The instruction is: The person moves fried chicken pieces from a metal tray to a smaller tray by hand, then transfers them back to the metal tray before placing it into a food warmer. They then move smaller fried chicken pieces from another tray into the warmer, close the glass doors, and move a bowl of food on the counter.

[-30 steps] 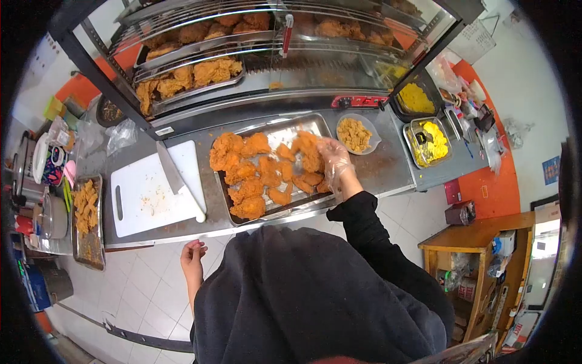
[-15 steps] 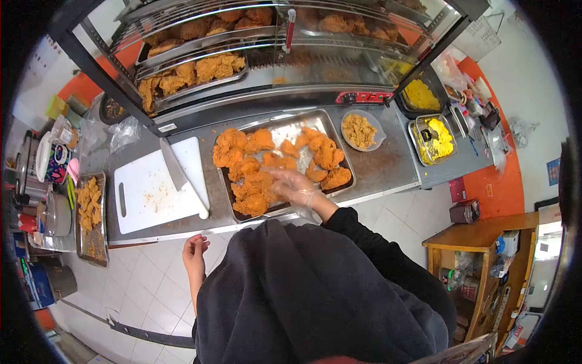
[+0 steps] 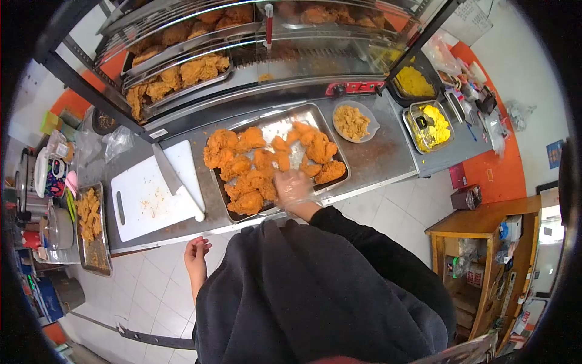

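Observation:
A metal tray point(image 3: 336, 131) on the counter holds fried chicken pieces point(image 3: 247, 182), heaped on its left side and along its right. My right hand point(image 3: 293, 188), in a clear plastic glove, reaches over the tray's front part with its fingers bent down at the chicken. Whatever lies under the fingertips is hidden. My left hand point(image 3: 196, 252) is bare and hangs in front of the counter edge, its fingers curled together; nothing shows in it. Left of the tray, a knife point(image 3: 173, 173) lies across a white cutting board point(image 3: 142, 206) with crumbs on it.
A glass display case point(image 3: 242, 82) with more chicken stands behind the tray. A bowl of crumbs point(image 3: 351, 123) and a container of yellow food point(image 3: 431, 128) are on the right. At the left edge sits a narrow tray point(image 3: 103, 258). A wooden shelf point(image 3: 479, 218) stands at the right.
My right hand has moved down toward the tray's front edge and its fingers have bent downward. My left hand stays nearly in place. The view has shifted slightly.

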`<act>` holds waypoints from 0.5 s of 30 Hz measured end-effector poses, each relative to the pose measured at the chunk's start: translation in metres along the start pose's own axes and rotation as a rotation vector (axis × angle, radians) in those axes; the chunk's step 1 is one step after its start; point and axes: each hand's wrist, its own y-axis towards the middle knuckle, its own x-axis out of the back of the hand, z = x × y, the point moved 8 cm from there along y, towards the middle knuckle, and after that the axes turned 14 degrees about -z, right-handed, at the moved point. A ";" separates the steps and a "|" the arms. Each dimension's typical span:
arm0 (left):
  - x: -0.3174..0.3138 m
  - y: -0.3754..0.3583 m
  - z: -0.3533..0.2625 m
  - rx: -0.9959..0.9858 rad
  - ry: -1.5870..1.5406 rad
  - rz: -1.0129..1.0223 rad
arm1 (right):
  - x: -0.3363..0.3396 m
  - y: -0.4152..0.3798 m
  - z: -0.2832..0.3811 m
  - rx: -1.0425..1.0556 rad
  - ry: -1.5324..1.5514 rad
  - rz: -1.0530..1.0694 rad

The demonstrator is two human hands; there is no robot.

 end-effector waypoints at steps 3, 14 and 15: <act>0.004 -0.001 -0.002 0.009 0.002 -0.042 | 0.006 0.000 -0.007 0.006 0.018 -0.059; 0.013 -0.009 0.004 0.020 -0.038 -0.070 | 0.049 0.044 -0.074 -0.123 0.437 -0.187; 0.015 -0.009 0.007 0.022 -0.039 -0.074 | 0.071 0.046 -0.065 -0.003 0.137 -0.466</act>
